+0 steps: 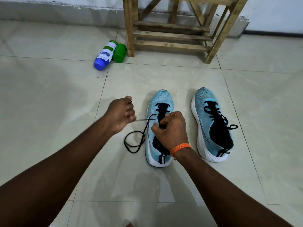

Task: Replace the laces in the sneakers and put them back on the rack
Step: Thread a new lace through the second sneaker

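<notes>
Head view — left hand (120, 114), right hand (172, 130) on lace (136, 141) — bottle label (107, 51) unreadable

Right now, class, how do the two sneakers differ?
The left sneaker is laced only partway, its lace trailing in a loop on the floor; the right sneaker is laced to the top. The left hand holds the lace and the right hand grips the left sneaker; the right sneaker stands untouched. Both are light blue with white soles and black laces, toes toward the rack.
</notes>
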